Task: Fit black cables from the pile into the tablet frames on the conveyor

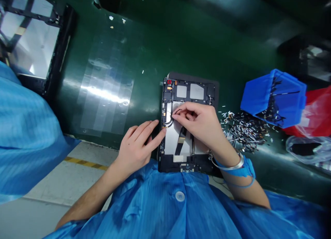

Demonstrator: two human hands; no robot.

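Note:
An opened tablet chassis lies on the dark green belt in front of me, its silver battery panel and black boards showing. My right hand rests over its middle, fingers pinched on a thin black cable that curves across the panel. My left hand lies at the chassis's left edge, fingers stretched out, with the index fingertip pressing the frame near the cable's lower end. A metal bangle and a blue wrist strap circle my right wrist.
A blue bin tipped on its side spills several small black cables to the right. Beside it are a red bin and a clear bag. Another open tablet lies far left, by someone's blue sleeve.

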